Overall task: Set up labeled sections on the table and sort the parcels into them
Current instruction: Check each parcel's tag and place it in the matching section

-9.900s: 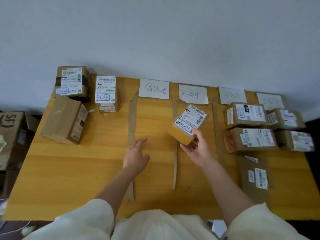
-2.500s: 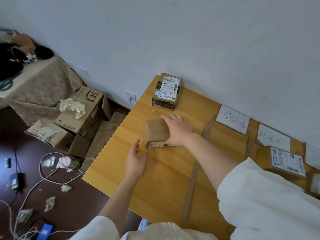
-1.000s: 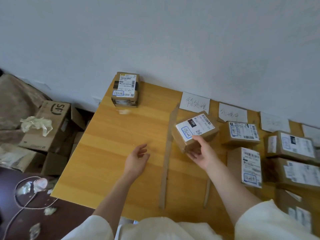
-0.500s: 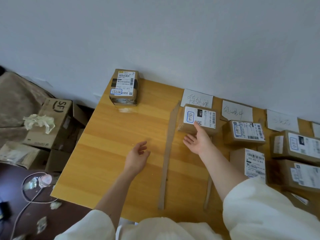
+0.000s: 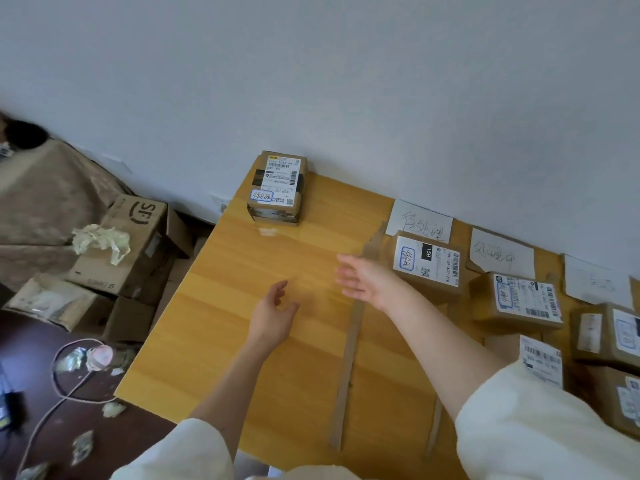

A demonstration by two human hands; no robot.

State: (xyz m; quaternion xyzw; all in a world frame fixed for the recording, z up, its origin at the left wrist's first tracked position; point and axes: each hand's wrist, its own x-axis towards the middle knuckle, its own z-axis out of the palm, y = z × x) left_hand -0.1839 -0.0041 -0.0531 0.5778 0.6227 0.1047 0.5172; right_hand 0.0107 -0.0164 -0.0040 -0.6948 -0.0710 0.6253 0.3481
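Note:
On the wooden table (image 5: 242, 341), one brown parcel (image 5: 277, 187) with a white label stands at the far left corner. A second parcel (image 5: 427, 263) lies in the first section, just below a handwritten paper label (image 5: 419, 221). My right hand (image 5: 367, 280) hovers open over the cardboard divider strip (image 5: 349, 358), left of that parcel and apart from it. My left hand (image 5: 273, 315) is open above the bare wood, holding nothing. More labelled parcels (image 5: 519, 299) fill the sections to the right, under further paper labels (image 5: 500, 256).
Left of the table, on the dark floor, lie an SF cardboard box (image 5: 135, 244) with crumpled paper, flattened boxes, a white cable (image 5: 65, 386) and paper scraps. A cloth-covered table (image 5: 41, 202) stands at far left. A white wall backs the table.
My right hand set the parcel down in the first section, let go and drew back left across the divider strip. My left hand stayed open over the wood.

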